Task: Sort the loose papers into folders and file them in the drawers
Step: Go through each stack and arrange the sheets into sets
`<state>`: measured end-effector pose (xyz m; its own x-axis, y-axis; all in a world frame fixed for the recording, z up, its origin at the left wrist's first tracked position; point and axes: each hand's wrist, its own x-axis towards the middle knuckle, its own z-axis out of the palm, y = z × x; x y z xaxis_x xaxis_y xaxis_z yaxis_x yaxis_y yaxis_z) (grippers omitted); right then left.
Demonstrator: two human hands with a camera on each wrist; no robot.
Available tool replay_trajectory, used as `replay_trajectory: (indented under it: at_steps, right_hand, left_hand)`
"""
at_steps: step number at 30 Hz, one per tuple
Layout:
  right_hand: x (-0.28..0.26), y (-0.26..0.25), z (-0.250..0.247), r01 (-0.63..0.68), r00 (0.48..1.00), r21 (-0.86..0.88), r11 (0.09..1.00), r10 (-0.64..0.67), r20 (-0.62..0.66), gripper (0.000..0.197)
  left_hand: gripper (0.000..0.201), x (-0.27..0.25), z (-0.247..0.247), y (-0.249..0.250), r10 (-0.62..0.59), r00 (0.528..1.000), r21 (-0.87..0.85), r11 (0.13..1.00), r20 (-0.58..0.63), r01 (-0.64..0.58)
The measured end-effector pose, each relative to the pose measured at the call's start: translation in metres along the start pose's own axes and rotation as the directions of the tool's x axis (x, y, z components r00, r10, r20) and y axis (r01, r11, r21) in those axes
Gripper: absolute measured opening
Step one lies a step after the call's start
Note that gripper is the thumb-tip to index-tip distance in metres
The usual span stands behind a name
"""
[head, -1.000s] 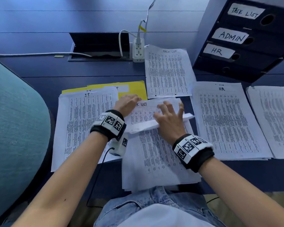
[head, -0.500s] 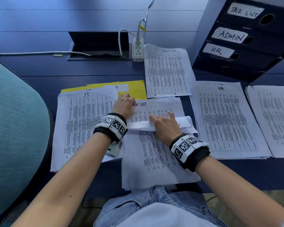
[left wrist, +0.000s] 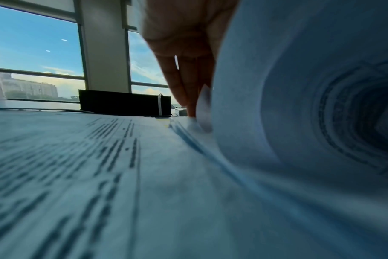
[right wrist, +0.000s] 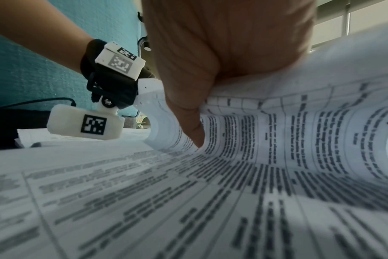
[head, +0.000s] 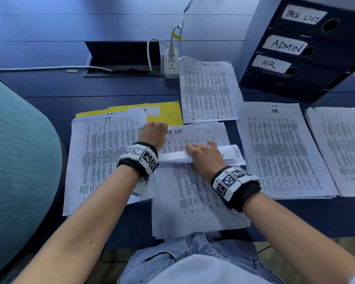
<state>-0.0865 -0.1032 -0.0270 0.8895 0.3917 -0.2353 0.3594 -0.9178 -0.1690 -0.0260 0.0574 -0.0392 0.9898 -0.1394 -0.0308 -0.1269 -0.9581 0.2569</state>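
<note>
- Lower centre of the head view: the right hand presses the folded-over sheets of the centre stack, thumb tucked under the curl; the fold runs left-right.
- Just left, the left hand pinches the "TASK LIST" page at its left edge.
- Upper right: the drawer unit labelled TASK LIST, ADMIN, HR, all drawers closed, contents hidden.

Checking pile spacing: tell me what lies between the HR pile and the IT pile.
In the head view, the middle stack lies between the HR pile and IT pile, held by both hands.
</note>
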Motion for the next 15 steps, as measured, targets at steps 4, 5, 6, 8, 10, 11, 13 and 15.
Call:
replay_trajectory:
  at_steps: [4, 5, 6, 8, 10, 11, 13, 15]
  right_hand:
    - [0.005, 0.010, -0.008, -0.058, 0.994, -0.016, 0.998, 0.056, -0.089, 0.028]
    - [0.007, 0.013, -0.011, -0.072, 0.988, -0.011, 0.997, 0.070, -0.137, 0.028]
    - [0.007, 0.016, -0.015, -0.074, 0.977, 0.007, 0.997, 0.074, -0.201, 0.031]
    - [0.008, 0.020, -0.018, -0.031, 0.944, 0.097, 0.995, 0.061, -0.323, 0.050]
    - [0.008, 0.021, -0.018, 0.032, 0.925, 0.143, 0.989, 0.024, -0.378, 0.062]
    - [0.007, 0.020, -0.018, 0.040, 0.930, 0.123, 0.992, 0.008, -0.366, 0.056]
    - [0.003, 0.016, -0.019, 0.036, 0.953, 0.038, 0.999, -0.023, -0.301, 0.030]
    - [-0.003, 0.012, -0.015, 0.059, 0.976, -0.032, 0.998, -0.064, -0.207, 0.027]
  left_hand:
    - [0.015, -0.001, -0.016, 0.000, 0.063, 0.994, -0.344, 0.938, 0.088, -0.029]
    - [0.013, -0.002, -0.022, 0.001, 0.108, 0.984, -0.455, 0.890, 0.144, -0.032]
    - [0.013, -0.005, -0.029, 0.003, 0.152, 0.967, -0.549, 0.836, 0.205, -0.015]
    - [0.018, -0.008, -0.041, 0.004, 0.223, 0.924, -0.655, 0.755, 0.310, 0.038]
    - [0.027, -0.008, -0.047, 0.004, 0.261, 0.904, -0.737, 0.671, 0.337, 0.081]
    - [0.031, -0.006, -0.046, 0.002, 0.243, 0.913, -0.772, 0.626, 0.329, 0.111]
    - [0.035, -0.001, -0.042, 0.000, 0.141, 0.942, -0.778, 0.607, 0.305, 0.162]
    - [0.034, 0.005, -0.031, -0.003, 0.041, 0.962, -0.599, 0.790, 0.272, 0.135]
